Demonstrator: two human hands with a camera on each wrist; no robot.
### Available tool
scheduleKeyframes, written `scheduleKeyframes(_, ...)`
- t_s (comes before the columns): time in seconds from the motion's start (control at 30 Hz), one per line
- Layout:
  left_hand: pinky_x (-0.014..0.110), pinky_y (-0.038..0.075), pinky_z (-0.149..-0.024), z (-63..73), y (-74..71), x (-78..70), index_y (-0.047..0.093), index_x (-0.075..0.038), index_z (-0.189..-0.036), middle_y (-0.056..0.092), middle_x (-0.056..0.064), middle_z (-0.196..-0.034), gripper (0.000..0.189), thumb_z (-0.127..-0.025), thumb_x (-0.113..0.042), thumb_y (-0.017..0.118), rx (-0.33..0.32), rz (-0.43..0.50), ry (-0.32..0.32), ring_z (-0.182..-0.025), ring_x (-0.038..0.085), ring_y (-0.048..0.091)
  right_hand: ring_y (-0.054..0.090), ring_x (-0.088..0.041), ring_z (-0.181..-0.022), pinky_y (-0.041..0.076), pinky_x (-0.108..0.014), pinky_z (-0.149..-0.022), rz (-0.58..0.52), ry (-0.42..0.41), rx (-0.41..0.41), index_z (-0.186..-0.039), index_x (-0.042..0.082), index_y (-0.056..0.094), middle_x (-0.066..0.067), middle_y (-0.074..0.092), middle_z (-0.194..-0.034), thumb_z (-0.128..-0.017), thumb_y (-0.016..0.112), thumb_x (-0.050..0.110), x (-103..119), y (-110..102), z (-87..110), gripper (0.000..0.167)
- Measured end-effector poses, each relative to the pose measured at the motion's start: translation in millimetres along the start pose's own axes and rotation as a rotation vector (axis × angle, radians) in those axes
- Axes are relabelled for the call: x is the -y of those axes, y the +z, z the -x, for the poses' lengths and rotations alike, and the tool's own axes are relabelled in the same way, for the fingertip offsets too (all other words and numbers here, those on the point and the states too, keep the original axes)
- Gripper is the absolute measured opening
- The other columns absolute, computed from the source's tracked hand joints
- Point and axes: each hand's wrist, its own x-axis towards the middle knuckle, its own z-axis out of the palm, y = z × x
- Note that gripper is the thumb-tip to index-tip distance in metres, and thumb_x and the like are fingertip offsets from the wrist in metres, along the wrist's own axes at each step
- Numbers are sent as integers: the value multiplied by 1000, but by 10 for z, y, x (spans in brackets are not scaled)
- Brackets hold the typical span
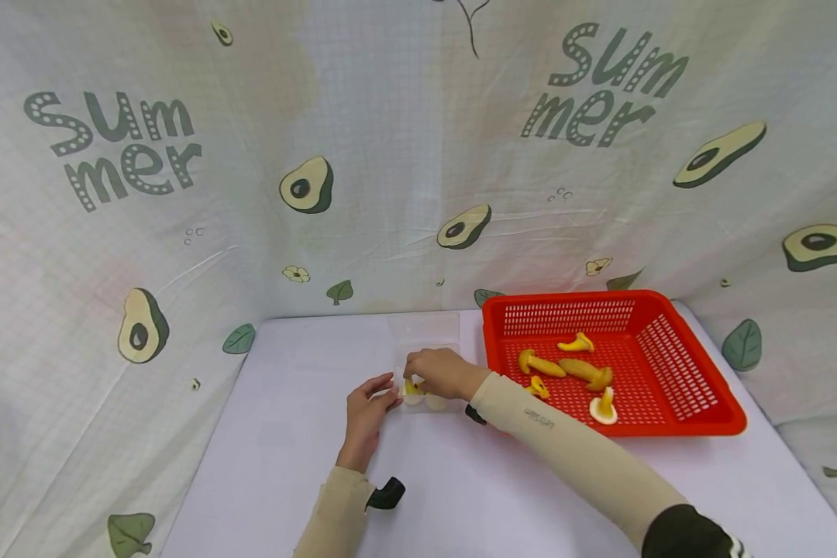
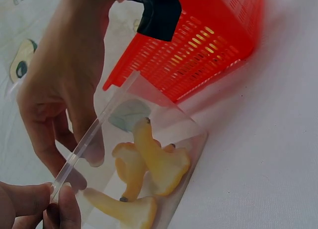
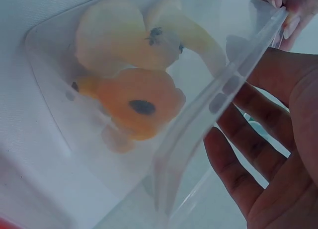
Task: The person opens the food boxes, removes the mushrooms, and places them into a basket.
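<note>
Here, the left hand [image 1: 366, 415] pinches the rim of a clear box [image 2: 107, 112] on the table [image 1: 286, 387]. The right hand [image 1: 442, 373] reaches over the box, its fingers loosely bent and holding nothing, near the yellow mushrooms [image 2: 164, 167] that lie inside. To the right of the box, a red basket [image 1: 565, 297] stands on the table, more mushrooms [image 1: 586, 372] scattered across its floor. A printed cloth [image 1: 390, 155] hangs behind.

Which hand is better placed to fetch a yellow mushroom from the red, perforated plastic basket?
Probably the right hand: it is nearer the red basket, while the left hand pinches the rim of the clear plastic container.
</note>
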Motion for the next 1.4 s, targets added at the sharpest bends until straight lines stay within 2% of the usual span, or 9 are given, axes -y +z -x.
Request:
scheduleKeyframes(0.13,22,65,-72,0,-5,-3,63,17,-131,63,13,-107,37,-94,13,68,0,9,5,-76,10,66,69,-20,-103,62,-33,-98,11,-1,-9,-124,9,79,-7,72,-116,-93,82,9,13,-1,-37,31)
scheduleKeyframes(0.3,21,64,-71,14,-9,-1,63,18,-130,63,14,-106,37,-94,13,67,6,16,13,-75,10,66,67,-18,-92,63,-28,-89,70,-37,-42,-115,9,82,-4,69,-104,-91,84,6,57,-7,-71,25)
scheduleKeyframes(0.47,20,64,-71,26,-14,-2,63,18,-130,62,16,-108,37,-94,14,67,12,14,18,-75,11,67,68,-19,-92,63,-28,-82,150,-62,-72,-108,10,83,-2,68,-100,-87,87,4,96,11,-102,22)
scheduleKeyframes(0.87,21,64,-70,1,-18,5,65,17,-128,64,13,-105,38,-91,13,68,-2,10,18,-76,11,68,67,-17,-81,60,-26,-69,188,-77,-125,-94,12,84,-1,69,-87,-89,82,2,17,96,-167,12)
scheduleKeyframes(1.13,22,65,-71,17,-11,0,62,18,-131,63,15,-107,40,-91,14,68,3,1,20,-79,14,69,68,-19,-91,62,-30,-77,137,-59,-189,-101,13,84,1,70,-94,-89,83,4,-10,-153,-21,15)
scheduleKeyframes(1.4,24,65,-73,-1,-17,-2,62,18,-131,62,14,-105,40,-92,13,68,-4,-6,8,-77,12,67,67,-18,-96,62,-31,-81,-24,0,-302,-101,14,82,4,70,-100,-91,82,8,-19,-491,269,12)
